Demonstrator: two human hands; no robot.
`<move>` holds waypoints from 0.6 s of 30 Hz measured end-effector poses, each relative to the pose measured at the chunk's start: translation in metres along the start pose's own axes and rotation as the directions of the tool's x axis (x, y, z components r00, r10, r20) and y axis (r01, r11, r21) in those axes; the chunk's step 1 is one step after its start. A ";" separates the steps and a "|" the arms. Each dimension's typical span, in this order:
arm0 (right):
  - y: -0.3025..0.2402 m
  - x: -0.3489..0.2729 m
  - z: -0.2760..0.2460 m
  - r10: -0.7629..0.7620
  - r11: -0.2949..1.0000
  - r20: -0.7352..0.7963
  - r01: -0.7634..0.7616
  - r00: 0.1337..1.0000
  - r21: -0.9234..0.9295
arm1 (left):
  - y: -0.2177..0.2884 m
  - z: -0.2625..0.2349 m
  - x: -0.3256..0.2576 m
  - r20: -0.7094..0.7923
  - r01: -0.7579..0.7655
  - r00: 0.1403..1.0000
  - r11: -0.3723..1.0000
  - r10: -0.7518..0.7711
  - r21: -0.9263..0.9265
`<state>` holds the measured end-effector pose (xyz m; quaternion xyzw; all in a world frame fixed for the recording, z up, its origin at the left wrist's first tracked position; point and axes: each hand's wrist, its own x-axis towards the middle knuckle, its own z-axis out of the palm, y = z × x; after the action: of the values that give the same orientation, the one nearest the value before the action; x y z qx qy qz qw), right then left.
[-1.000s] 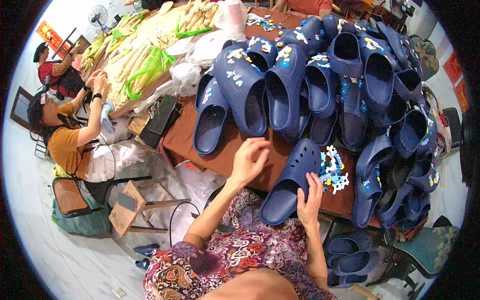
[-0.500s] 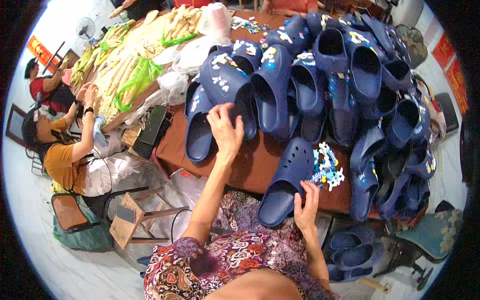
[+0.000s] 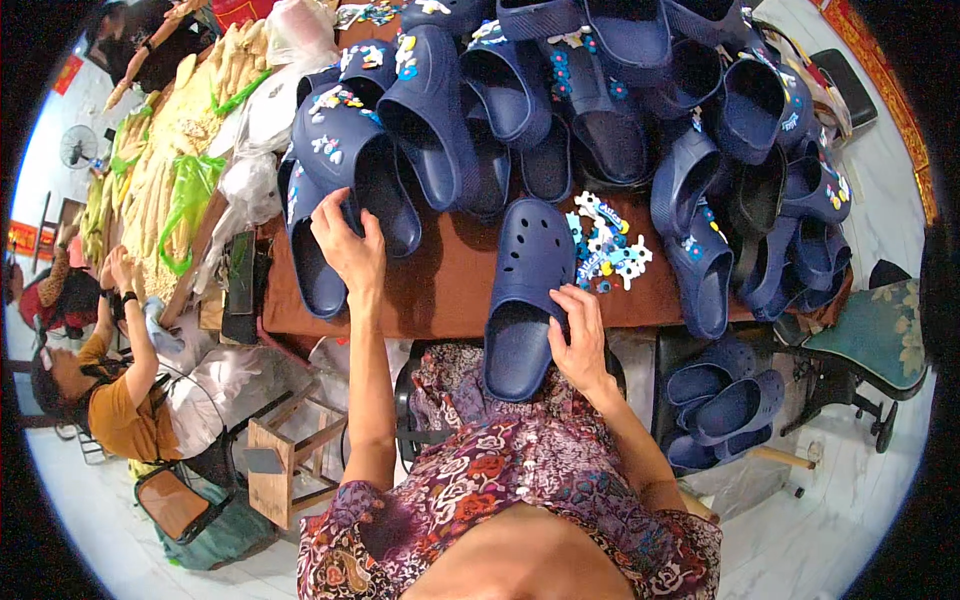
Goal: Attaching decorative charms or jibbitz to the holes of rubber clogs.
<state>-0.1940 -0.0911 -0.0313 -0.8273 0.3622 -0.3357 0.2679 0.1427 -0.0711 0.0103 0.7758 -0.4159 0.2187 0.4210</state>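
A plain navy clog [image 3: 535,250], its toe holes unfilled, lies at the front edge of the table with its heel jutting toward me. My right hand [image 3: 580,335] rests against this clog's right side, thumb and fingers apart and not wrapped round it. A small heap of colourful shoe charms [image 3: 612,250] lies just right of the toe. My left hand [image 3: 350,250] is at a navy clog decorated with charms [image 3: 335,135], near its heel opening. Its fingers are spread, and contact is hard to tell. Another clog [image 3: 322,285] lies beneath that hand.
Many decorated navy clogs [image 3: 610,135] crowd the back and right of the brown-covered table [image 3: 420,290]. More clogs [image 3: 720,400] sit low at my right beside a green chair [image 3: 870,330]. A wooden stool [image 3: 285,460] and a co-worker in an orange top [image 3: 135,405] are at left.
The whole view has shifted, so the table and clogs appear farther left and higher. Both hands stay beside the same clogs, with little visible change in their pose.
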 end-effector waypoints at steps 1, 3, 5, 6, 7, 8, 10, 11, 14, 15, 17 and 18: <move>0.000 -0.002 0.000 -0.005 1.000 -0.005 0.005 1.000 -0.003 | -0.003 0.001 -0.003 -0.013 -0.007 1.000 1.000 0.007 -0.007; 0.000 -0.004 0.001 -0.009 1.000 -0.009 0.009 1.000 -0.004 | -0.007 0.003 -0.007 -0.013 -0.012 1.000 1.000 0.012 -0.006; -0.002 -0.004 0.001 -0.005 1.000 -0.020 0.005 1.000 0.005 | -0.008 0.001 -0.009 -0.016 -0.017 1.000 1.000 0.017 -0.002; -0.003 -0.004 0.001 -0.010 1.000 -0.016 0.011 1.000 0.013 | -0.005 -0.001 -0.010 -0.022 -0.007 1.000 1.000 0.007 0.002; -0.004 -0.003 0.000 -0.006 1.000 -0.017 0.006 1.000 0.012 | -0.003 -0.003 -0.010 -0.030 0.003 1.000 1.000 -0.002 0.009; -0.005 -0.003 0.000 -0.004 1.000 -0.017 0.004 1.000 0.012 | -0.004 -0.002 -0.012 -0.016 -0.015 1.000 0.999 0.016 0.035; -0.003 -0.004 0.001 -0.003 1.000 -0.032 0.003 0.999 -0.011 | -0.001 0.000 -0.010 -0.026 -0.022 0.999 1.000 0.022 0.022; -0.004 -0.003 0.000 0.004 1.000 -0.038 -0.004 0.999 -0.009 | 0.001 0.000 -0.007 -0.044 0.005 0.999 1.000 -0.004 0.011; -0.001 -0.005 0.005 0.002 1.000 -0.111 -0.002 0.994 0.000 | 0.006 -0.010 0.001 -0.076 0.063 0.995 0.998 -0.064 -0.008; 0.002 -0.005 0.007 -0.013 1.000 -0.135 0.012 0.991 -0.009 | 0.007 -0.015 0.002 -0.085 0.065 0.994 0.998 -0.065 0.000; 0.006 -0.007 0.008 -0.038 0.999 -0.154 0.037 0.987 -0.010 | 0.007 -0.029 -0.002 -0.055 0.107 0.992 0.993 -0.110 -0.053; 0.007 -0.006 0.008 -0.042 0.999 -0.173 0.037 0.984 -0.032 | 0.008 -0.037 -0.005 -0.066 0.108 0.992 0.993 -0.111 -0.045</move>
<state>-0.1938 -0.0884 -0.0433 -0.8056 0.3726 -0.4065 0.2165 0.1336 -0.0407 0.0311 0.7807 -0.3627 0.2130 0.4622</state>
